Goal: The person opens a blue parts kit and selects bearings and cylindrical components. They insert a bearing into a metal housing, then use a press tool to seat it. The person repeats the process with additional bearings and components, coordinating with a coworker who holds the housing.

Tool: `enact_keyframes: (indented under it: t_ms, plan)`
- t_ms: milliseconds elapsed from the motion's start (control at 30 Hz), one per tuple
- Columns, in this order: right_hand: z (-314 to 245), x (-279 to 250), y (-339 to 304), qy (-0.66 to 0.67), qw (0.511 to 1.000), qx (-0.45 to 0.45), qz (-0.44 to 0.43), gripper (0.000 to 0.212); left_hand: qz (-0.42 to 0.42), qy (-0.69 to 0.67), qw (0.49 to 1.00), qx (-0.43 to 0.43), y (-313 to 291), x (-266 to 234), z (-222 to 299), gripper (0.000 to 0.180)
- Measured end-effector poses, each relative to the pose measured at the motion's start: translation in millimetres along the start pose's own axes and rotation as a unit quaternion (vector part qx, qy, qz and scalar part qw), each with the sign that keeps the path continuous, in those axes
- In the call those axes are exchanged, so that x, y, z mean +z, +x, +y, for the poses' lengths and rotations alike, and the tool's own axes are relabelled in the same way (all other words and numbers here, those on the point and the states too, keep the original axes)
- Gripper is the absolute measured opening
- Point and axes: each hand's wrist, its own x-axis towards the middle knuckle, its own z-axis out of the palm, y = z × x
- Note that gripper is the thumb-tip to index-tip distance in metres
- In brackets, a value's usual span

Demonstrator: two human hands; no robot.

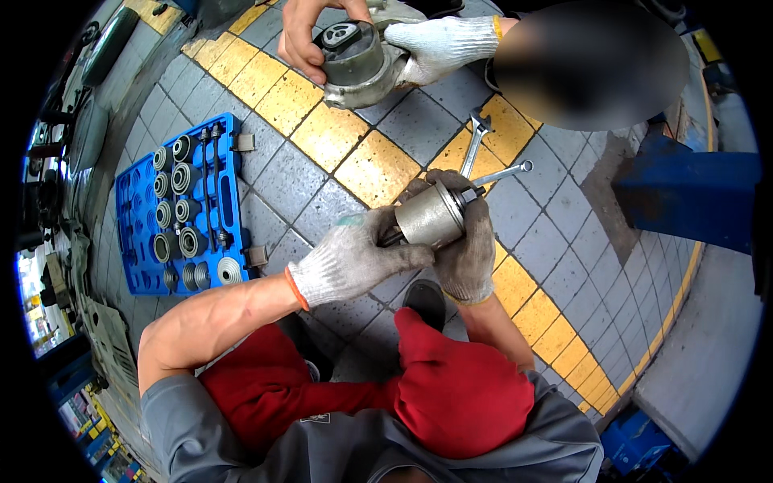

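Between my two gloved hands is a steel press sleeve [431, 217], a short cylinder held tilted above the tiled floor, with a threaded bolt [475, 194] sticking out of its right end. My left hand [358, 251] closes on the sleeve's left end, thumb along its lower side, near a dark rod end. Round the right side wraps my right hand [471, 253], its fingertips showing over the top. Beyond the sleeve, an adjustable wrench [476, 143] and a second wrench [506, 172] lie on the floor. What the palms cover is hidden.
A blue tool case [233, 173] of round press sleeves and threaded rods lies open at left. Ahead, a co-worker's bare hand [302, 40] and gloved hand [443, 44] hold a metal mount with a rubber bushing [352, 60]. A blue steel post [684, 193] stands right.
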Motion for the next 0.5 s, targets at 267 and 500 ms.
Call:
enact_keyframes:
  t_ms: [267, 500]
  plan:
    - [-4, 13, -10, 0.018, 0.998, -0.061, 0.016, 0.077, -0.001, 0.042, 0.996, 0.080, -2, 3, 17, 0.073]
    - [-41, 32, 3, 0.032, 0.995, -0.076, 0.052, 0.067, 0.011, 0.009, 0.989, 0.148, 7, 18, 7, 0.079]
